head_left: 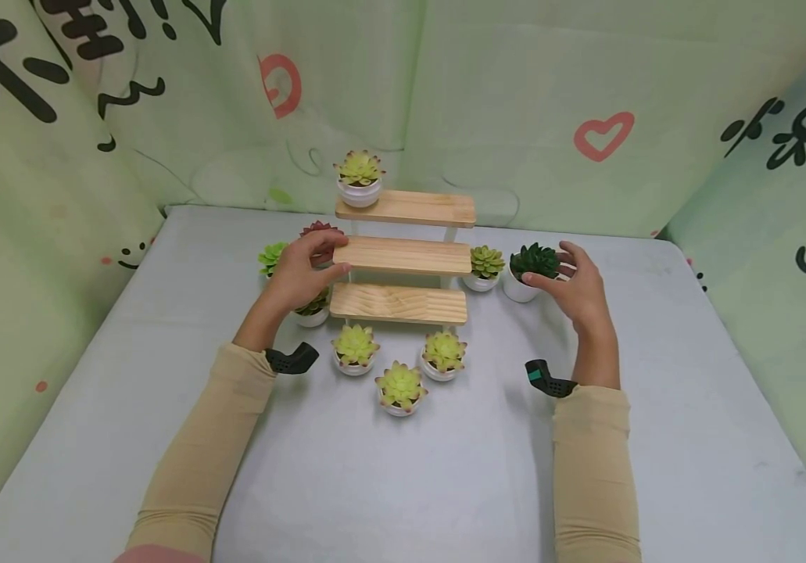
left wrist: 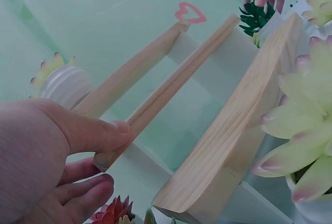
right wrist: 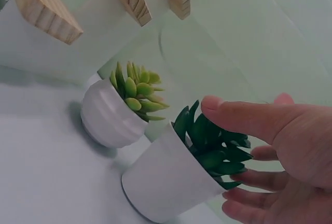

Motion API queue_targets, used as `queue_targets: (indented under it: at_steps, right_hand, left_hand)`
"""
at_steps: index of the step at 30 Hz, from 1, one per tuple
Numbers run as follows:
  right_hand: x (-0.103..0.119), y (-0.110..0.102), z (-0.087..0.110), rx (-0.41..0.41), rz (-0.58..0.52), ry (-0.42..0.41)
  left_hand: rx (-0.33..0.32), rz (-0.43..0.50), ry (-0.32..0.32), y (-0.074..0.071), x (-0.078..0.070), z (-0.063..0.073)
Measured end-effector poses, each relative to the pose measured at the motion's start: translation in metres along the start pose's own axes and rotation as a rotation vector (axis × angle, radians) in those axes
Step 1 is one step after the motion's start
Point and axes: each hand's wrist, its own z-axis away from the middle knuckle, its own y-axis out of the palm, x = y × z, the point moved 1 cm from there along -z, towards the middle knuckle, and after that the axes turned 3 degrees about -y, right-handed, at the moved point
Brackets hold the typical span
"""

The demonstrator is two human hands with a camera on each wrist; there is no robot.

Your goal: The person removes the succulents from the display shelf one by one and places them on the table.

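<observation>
A three-tier wooden plant stand (head_left: 403,256) with pale side supports stands on the table. My left hand (head_left: 300,271) pinches the left end of its middle board (left wrist: 179,81), thumb on top and fingers below. At the stand's right, my right hand (head_left: 578,288) is around a dark green succulent (head_left: 534,262) in a white pot (right wrist: 168,180). Its thumb (right wrist: 244,117) lies at the near side of the leaves, with the fingers spread loosely behind them. A lighter green succulent (right wrist: 137,89) stands between that pot and the stand. One yellow-green succulent (head_left: 360,173) sits on the top board's left end.
Three yellow-green potted succulents (head_left: 400,386) stand in front of the stand. Left of it, partly behind my left hand, are a bright green plant (head_left: 272,256), a red one (head_left: 320,227) and a dark one (head_left: 313,311). Printed curtains (head_left: 515,117) enclose the white table (head_left: 445,469).
</observation>
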Motion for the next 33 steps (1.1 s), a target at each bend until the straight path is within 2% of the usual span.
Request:
queue_targets:
  at_steps: [19,23,33]
  right_hand:
    - [0.029,-0.011,0.017,-0.187,-0.056,-0.112]
    - [0.036,-0.01,0.02,-0.223,-0.074,-0.114]
    - [0.05,-0.002,0.022,-0.19,-0.108,-0.157]
  left_hand:
    - [0.0,0.001,0.008,0.0,-0.001,-0.001]
    - [0.002,0.002,0.006,0.0,-0.001,-0.001]
    - [-0.001,0.0,0.001,0.001,0.0,0.0]
